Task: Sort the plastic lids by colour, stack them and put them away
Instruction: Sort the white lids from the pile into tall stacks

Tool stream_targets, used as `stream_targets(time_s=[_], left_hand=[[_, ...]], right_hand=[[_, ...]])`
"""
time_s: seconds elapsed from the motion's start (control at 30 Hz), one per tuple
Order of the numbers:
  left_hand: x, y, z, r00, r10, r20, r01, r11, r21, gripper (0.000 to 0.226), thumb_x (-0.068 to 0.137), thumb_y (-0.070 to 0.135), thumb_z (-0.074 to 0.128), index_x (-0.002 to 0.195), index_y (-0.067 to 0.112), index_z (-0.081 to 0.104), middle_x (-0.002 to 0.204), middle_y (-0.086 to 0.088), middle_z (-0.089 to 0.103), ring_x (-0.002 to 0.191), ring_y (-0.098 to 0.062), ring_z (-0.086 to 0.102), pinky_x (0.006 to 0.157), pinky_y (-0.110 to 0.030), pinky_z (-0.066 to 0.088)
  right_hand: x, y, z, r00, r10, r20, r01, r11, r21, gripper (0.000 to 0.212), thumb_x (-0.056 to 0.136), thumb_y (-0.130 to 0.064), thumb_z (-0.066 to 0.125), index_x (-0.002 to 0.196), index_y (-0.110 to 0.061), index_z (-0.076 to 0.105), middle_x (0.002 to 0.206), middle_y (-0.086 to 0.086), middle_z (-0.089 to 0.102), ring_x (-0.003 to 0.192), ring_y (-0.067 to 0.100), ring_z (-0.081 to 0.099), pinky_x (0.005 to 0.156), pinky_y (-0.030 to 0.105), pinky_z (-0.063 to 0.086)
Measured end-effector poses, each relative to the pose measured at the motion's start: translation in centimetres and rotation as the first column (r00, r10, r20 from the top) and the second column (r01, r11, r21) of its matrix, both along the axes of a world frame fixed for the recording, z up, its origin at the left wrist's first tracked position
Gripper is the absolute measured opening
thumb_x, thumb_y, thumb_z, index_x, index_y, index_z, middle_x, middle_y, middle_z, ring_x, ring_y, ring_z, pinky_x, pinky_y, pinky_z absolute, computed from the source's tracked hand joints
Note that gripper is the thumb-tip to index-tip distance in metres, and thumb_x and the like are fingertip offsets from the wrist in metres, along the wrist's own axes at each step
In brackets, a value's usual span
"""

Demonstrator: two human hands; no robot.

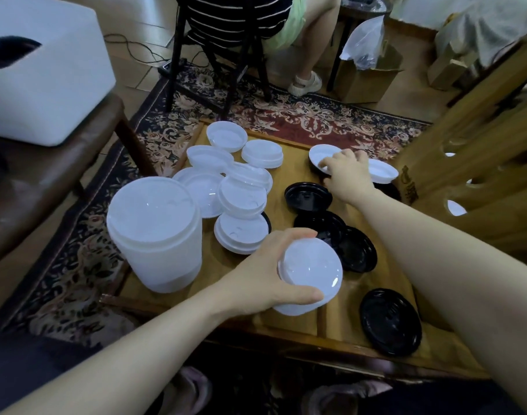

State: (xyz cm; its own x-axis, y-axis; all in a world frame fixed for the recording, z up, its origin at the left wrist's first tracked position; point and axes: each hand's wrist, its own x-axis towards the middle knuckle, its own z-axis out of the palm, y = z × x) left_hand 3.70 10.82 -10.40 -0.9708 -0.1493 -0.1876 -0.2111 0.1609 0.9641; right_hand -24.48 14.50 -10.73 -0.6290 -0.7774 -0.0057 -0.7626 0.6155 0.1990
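Nearest the camera, the left hand (263, 275) grips a short stack of white lids (310, 277) just above the near part of the wooden table (289, 320), thumb curled along the stack's near side and fingers wrapped over its far side. At the near right corner one black lid (390, 321) lies flat by itself. At the left edge stands a tall stack of white lids (155, 235). Behind it, loose white lids (226, 175) lie scattered and overlapping toward the far left corner. Three more black lids (331, 223) overlap in the middle of the table. At the far right edge the right hand (347, 175) reaches out, its fingers curled onto the rim of a white lid (322, 155); another white lid (382, 171) lies just beside the hand, toward the right edge. Beyond the table a patterned rug (301, 115) covers the floor, where a person (274, 22) sits on a dark chair (217, 70).
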Motion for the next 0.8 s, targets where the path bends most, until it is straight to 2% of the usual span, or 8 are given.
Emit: stream_targets(time_s=[0.07,0.17,0.3,0.37,0.43,0.57,0.67,0.8], left_hand=[[0.0,-0.1,0.0,1.0,0.004,0.001,-0.004,1.0,-0.004,0.081,0.056,0.06,0.074,0.127,0.061,0.036,0.137,0.028,0.038,0.126,0.011,0.039,0.109,-0.026,0.04],[0.0,-0.1,0.1,1.0,0.003,0.0,-0.003,1.0,-0.006,0.081,0.056,0.061,0.074,0.127,0.061,0.036,0.137,0.029,0.037,0.127,0.009,0.039,0.11,-0.029,0.04],[-0.1,0.0,0.2,1.0,0.004,-0.006,-0.004,1.0,-0.001,0.08,0.056,0.06,0.075,0.127,0.061,0.037,0.138,0.026,0.038,0.128,0.006,0.041,0.111,-0.034,0.041],[-0.1,0.0,0.2,1.0,0.004,-0.006,-0.004,1.0,-0.003,0.08,0.057,0.059,0.075,0.127,0.06,0.037,0.138,0.024,0.039,0.129,0.003,0.041,0.111,-0.036,0.041],[-0.2,0.0,0.3,1.0,-0.003,-0.007,0.003,1.0,-0.003,0.081,0.057,0.059,0.076,0.129,0.058,0.038,0.139,0.022,0.04,0.129,0.002,0.041,0.111,-0.038,0.041],[-0.2,0.0,0.3,1.0,-0.008,-0.01,0.008,1.0,-0.012,0.086,0.06,0.057,0.077,0.136,0.052,0.038,0.141,0.02,0.04,0.131,-0.001,0.041,0.113,-0.039,0.04],[-0.2,-0.1,0.3,1.0,-0.02,-0.009,0.02,1.0,-0.018,0.088,0.063,0.054,0.079,0.141,0.046,0.037,0.143,0.017,0.04,0.133,-0.003,0.04,0.114,-0.04,0.038],[-0.2,-0.1,0.4,1.0,-0.019,-0.024,0.019,1.0,-0.021,0.089,0.064,0.051,0.08,0.142,0.042,0.038,0.143,0.015,0.04,0.133,-0.003,0.04,0.114,-0.038,0.038]], right_hand=[[0.4,0.6,-0.4,0.997,0.037,-0.067,-0.041,0.997,-0.061,0.032,0.093,-0.007,0.05,0.118,-0.018,0.067,0.11,0.009,0.065,0.112,0.03,0.046,0.101,0.041,0.023],[1.3,1.9,-0.2,0.998,0.058,-0.017,-0.06,0.984,-0.165,0.026,0.093,-0.01,0.052,0.11,-0.016,0.071,0.104,0.006,0.068,0.109,0.029,0.048,0.094,0.037,0.021],[2.6,3.8,1.0,0.984,0.053,0.17,-0.003,0.961,-0.278,0.011,0.091,-0.018,0.064,0.098,-0.02,0.072,0.099,-0.003,0.07,0.105,0.025,0.051,0.078,0.032,0.016],[3.1,4.9,1.4,0.955,0.034,0.294,0.061,0.95,-0.307,0.005,0.087,-0.021,0.071,0.083,-0.024,0.07,0.093,-0.008,0.071,0.101,0.021,0.055,0.083,0.035,0.023],[3.4,5.9,1.9,0.9,-0.01,0.435,0.194,0.904,-0.381,0.018,0.084,-0.022,0.075,0.07,-0.028,0.065,0.084,-0.012,0.069,0.093,0.015,0.061,0.089,0.035,0.038],[4.3,7.1,3.7,0.809,-0.068,0.584,0.456,0.698,-0.551,0.022,0.083,-0.019,0.076,0.067,-0.024,0.062,0.074,-0.013,0.063,0.077,0.009,0.059,0.071,0.021,0.042],[5.8,8.0,5.7,0.704,0.008,0.71,0.642,0.419,-0.641,0.023,0.087,-0.013,0.071,0.069,-0.021,0.06,0.077,-0.005,0.062,0.071,0.008,0.055,0.072,0.021,0.045],[8.9,9.8,7.8,0.385,0.221,0.896,0.877,0.214,-0.429,0.008,0.094,-0.012,0.062,0.09,-0.018,0.061,0.086,0.002,0.064,0.068,0.011,0.058,0.058,0.022,0.047]])
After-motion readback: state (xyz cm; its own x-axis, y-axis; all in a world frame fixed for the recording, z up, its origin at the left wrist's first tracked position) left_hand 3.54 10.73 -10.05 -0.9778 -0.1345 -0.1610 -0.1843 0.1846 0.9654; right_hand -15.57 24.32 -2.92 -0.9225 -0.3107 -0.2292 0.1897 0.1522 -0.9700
